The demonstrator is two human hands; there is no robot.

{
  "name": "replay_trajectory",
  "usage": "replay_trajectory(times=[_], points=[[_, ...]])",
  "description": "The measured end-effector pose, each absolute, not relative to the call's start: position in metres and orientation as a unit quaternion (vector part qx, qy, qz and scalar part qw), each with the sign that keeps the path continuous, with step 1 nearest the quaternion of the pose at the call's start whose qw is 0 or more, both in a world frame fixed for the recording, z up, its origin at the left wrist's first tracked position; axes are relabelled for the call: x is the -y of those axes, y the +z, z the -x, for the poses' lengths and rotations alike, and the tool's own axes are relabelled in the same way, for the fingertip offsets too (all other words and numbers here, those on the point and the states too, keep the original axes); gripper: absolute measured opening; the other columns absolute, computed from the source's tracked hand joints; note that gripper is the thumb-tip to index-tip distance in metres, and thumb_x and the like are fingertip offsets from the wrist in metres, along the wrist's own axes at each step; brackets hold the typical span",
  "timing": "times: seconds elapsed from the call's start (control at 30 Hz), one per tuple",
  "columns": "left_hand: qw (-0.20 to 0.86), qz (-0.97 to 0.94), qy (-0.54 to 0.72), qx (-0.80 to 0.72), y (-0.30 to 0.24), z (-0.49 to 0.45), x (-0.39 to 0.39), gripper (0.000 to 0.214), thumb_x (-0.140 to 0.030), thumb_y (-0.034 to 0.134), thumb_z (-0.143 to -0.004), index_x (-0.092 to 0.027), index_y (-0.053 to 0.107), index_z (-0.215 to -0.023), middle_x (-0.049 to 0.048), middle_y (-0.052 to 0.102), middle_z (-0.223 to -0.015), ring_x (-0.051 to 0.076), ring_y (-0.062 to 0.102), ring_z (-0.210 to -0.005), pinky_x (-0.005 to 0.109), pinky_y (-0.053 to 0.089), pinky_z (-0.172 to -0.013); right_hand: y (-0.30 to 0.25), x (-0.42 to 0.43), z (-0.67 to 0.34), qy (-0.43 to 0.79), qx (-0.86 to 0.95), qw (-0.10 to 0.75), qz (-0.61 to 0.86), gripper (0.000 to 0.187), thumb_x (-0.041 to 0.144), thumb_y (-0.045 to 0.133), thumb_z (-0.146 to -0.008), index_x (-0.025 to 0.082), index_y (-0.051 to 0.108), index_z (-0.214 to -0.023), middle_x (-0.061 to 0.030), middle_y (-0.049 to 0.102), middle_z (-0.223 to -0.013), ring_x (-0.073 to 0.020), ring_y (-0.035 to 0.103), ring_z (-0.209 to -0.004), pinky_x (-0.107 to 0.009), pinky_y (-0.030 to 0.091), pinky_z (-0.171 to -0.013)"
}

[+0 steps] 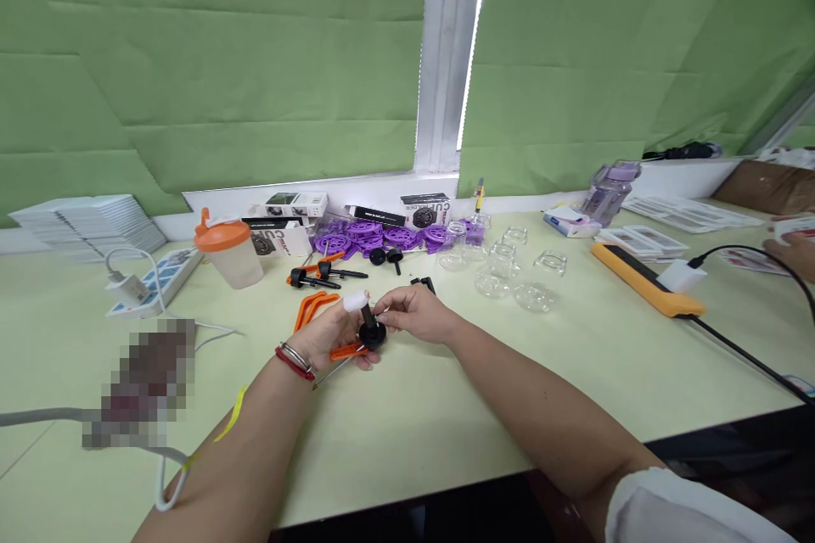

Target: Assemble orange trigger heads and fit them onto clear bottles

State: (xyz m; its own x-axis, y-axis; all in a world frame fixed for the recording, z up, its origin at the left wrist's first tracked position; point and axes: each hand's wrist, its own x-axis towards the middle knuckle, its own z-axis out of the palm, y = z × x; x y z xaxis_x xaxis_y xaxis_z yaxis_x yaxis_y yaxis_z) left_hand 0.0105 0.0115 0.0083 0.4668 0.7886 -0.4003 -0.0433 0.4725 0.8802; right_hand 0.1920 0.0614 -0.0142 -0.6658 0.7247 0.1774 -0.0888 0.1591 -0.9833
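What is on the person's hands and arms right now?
Left hand: red cord bracelet and silver bangle at the wrist, white wrap on one fingertip, yellow strip along the bare forearm. Right hand: nothing worn, bare forearm, white sleeve higher up.

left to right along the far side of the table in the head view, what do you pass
stack of white sheets, white power strip, orange-lidded cup, purple discs, clear glass jars, orange power strip

We see a pale green worktop (446,407), purple discs (375,233), orange clips (311,305), a black knob (371,333), and an orange-lidded cup (229,250).
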Motion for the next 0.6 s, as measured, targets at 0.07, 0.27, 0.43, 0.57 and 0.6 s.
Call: replay_trajectory(times=[0.07, 0.27, 0.43, 0.57, 0.6], points=[[0.751, -0.420, 0.278, -0.427, 0.007, -0.010, -0.012, 0.069, -0.075, 0.054, -0.066, -0.012, 0.060, -0.094, 0.0138, 0.068, -0.086, 0.026, 0.067, -0.065, 0.033, 0.048, -0.053, -0.015, -0.062, -0.191, 0.604, 0.681, 0.341, 0.234, 0.026, 0.035, 0.075, -0.065, 0.013, 0.068, -0.079, 0.0024, 0.059, -0.059, -0.0087, 0.052, -0.052, -0.025, 0.046, -0.055], [0.781, -0.379, 0.304, -0.391, 0.007, -0.010, -0.012, 0.074, -0.079, 0.045, -0.069, -0.013, 0.059, -0.099, 0.0154, 0.068, -0.092, 0.028, 0.067, -0.068, 0.040, 0.052, -0.061, -0.014, -0.063, -0.189, 0.591, 0.670, 0.374, 0.249, 0.027, 0.036, 0.073, -0.067, 0.015, 0.067, -0.082, 0.0020, 0.059, -0.060, -0.0088, 0.052, -0.051, -0.024, 0.045, -0.053], [0.715, -0.392, 0.460, -0.352, 0.013, -0.018, -0.012, 0.063, -0.065, 0.044, -0.082, -0.014, 0.056, -0.117, 0.0140, 0.065, -0.103, 0.026, 0.066, -0.083, 0.039, 0.053, -0.072, -0.002, -0.057, -0.191, 0.547, 0.648, 0.459, 0.264, 0.032, 0.046, 0.071, -0.071, 0.016, 0.066, -0.081, -0.0010, 0.063, -0.071, -0.0060, 0.047, -0.048, -0.021, 0.040, -0.047], [0.592, -0.436, 0.566, -0.374, 0.019, -0.023, -0.006, 0.057, -0.056, 0.045, -0.087, -0.024, 0.045, -0.134, 0.0081, 0.054, -0.127, 0.023, 0.056, -0.110, 0.034, 0.047, -0.090, 0.006, -0.051, -0.193, 0.656, 0.599, 0.392, 0.240, 0.054, 0.065, 0.054, -0.079, 0.012, 0.065, -0.080, -0.0038, 0.064, -0.064, -0.0072, 0.047, -0.040, -0.021, 0.032, -0.038], [0.575, -0.447, 0.559, -0.396, 0.020, -0.024, -0.004, 0.057, -0.055, 0.045, -0.087, -0.028, 0.041, -0.137, 0.0054, 0.049, -0.134, 0.022, 0.050, -0.118, 0.032, 0.043, -0.096, 0.007, -0.049, -0.193, 0.692, 0.583, 0.359, 0.227, 0.060, 0.068, 0.048, -0.080, 0.011, 0.066, -0.080, -0.0057, 0.065, -0.065, -0.0083, 0.049, -0.039, -0.022, 0.031, -0.037]])
